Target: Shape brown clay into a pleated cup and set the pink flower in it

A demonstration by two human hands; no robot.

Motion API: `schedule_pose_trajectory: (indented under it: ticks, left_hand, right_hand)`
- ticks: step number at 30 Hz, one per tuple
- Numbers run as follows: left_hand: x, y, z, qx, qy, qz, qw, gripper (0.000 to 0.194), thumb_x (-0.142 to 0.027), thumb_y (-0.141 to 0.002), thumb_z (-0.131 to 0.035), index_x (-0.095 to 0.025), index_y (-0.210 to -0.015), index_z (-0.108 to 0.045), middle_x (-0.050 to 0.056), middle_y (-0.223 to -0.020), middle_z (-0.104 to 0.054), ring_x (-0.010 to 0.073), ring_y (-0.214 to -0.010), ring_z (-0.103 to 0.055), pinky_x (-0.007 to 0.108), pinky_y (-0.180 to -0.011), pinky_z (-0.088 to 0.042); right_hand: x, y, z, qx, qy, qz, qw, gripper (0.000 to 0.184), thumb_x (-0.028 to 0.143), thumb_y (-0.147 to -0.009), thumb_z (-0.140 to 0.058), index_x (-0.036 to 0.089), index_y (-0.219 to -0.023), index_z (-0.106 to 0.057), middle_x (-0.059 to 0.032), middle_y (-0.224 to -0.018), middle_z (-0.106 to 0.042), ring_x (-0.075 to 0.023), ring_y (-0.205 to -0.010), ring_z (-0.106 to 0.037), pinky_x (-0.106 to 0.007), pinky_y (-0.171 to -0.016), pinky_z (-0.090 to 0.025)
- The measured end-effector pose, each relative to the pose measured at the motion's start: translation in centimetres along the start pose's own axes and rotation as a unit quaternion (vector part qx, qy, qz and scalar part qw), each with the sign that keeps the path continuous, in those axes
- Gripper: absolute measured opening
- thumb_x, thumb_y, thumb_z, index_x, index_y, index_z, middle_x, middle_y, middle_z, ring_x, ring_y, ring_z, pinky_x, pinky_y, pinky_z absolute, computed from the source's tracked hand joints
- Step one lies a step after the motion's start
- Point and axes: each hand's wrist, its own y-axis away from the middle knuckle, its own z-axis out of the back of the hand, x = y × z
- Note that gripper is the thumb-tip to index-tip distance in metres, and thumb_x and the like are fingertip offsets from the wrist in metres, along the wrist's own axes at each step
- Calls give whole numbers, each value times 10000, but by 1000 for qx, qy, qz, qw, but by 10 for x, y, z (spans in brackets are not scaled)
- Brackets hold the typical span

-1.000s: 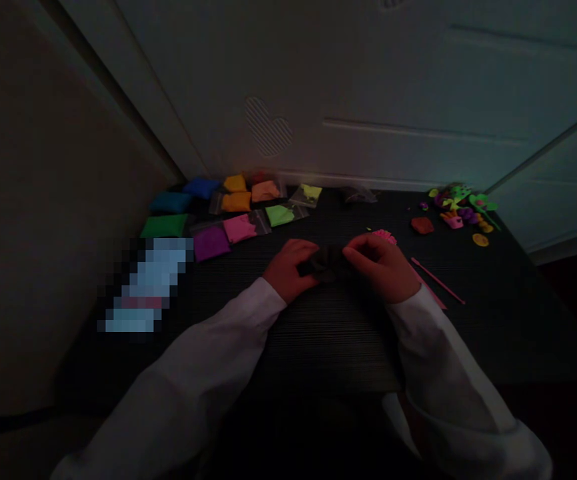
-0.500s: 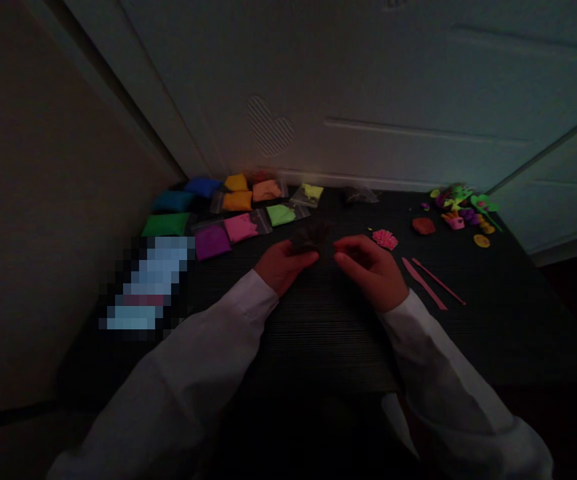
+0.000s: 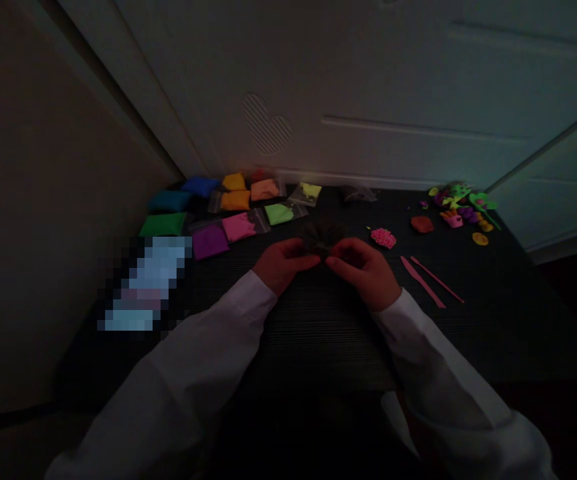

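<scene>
Between my fingers is a dark, frilled piece [image 3: 322, 235] with thin strips fanning upward; its material is hard to tell in the dim light. My left hand [image 3: 279, 264] pinches its left side between thumb and fingers. From the right, my right hand [image 3: 367, 272] closes on its lower edge, the two thumb tips nearly meeting. Just beyond the right hand lies a pink, bumpy clay cluster [image 3: 383, 238]. A reddish-brown clay lump [image 3: 422, 225] sits farther right. Nearer me on that side are a pink plastic clay knife [image 3: 421, 280] and a thin pink stick tool [image 3: 438, 280].
Bags of coloured clay, among them purple [image 3: 210, 241], pink [image 3: 239, 227] and green [image 3: 163, 225], line the black table's back left. A pixelated bright screen [image 3: 151, 283] lies at left. Colourful clay shapes [image 3: 461, 207] are heaped back right, against a white panel [image 3: 368, 87].
My right hand has moved left and closed on the dark frilled piece, which now spreads wider between both hands. The left hand keeps its hold.
</scene>
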Motion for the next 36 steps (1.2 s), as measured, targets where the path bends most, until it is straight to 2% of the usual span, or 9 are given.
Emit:
schedule_pose_trajectory:
  ticks: [7,12,17,27,36]
  left_hand:
    - [1,-2,6,1,-69,-34,997,264,-220,-563,-780,-195,-820,-726,32,-931,-716,227,-964,-620,449,-974,-371]
    - [2,-2,7,11,-104,-51,993,259,-245,-610,-755,-213,-866,-725,17,-893,-700,216,-929,-615,443,-961,-380]
    - [2,-4,10,15,-138,-74,988,220,-239,-608,-761,-231,-826,-739,4,-928,-668,196,-967,-584,397,-992,-357]
    - [3,-4,12,1,-177,-84,981,184,-280,-592,-768,-225,-767,-750,30,-970,-672,219,-984,-586,432,-1002,-355]
    - [3,-7,11,17,-219,-105,970,268,-397,-685,-679,-217,-879,-725,48,-1020,-681,221,-1002,-602,418,-933,-425]
  right_hand:
    - [3,-1,-1,-6,-29,-27,999,189,338,-685,-675,222,-818,-608,14,-777,-635,-132,-738,-593,-298,-709,-471]
    - [1,-3,0,-11,-30,-45,998,185,327,-649,-699,199,-749,-611,8,-773,-632,-139,-750,-591,-316,-740,-465]
    - [0,-3,2,-6,-23,-44,999,185,330,-654,-699,195,-758,-628,-9,-810,-646,-151,-765,-588,-332,-762,-461]
    - [-3,-4,2,2,-18,-25,1000,155,317,-668,-689,202,-760,-640,-11,-844,-659,-163,-814,-598,-338,-785,-463]
    - [-3,-6,3,-12,27,-27,999,209,396,-690,-666,205,-766,-630,5,-741,-660,-137,-676,-598,-299,-662,-476]
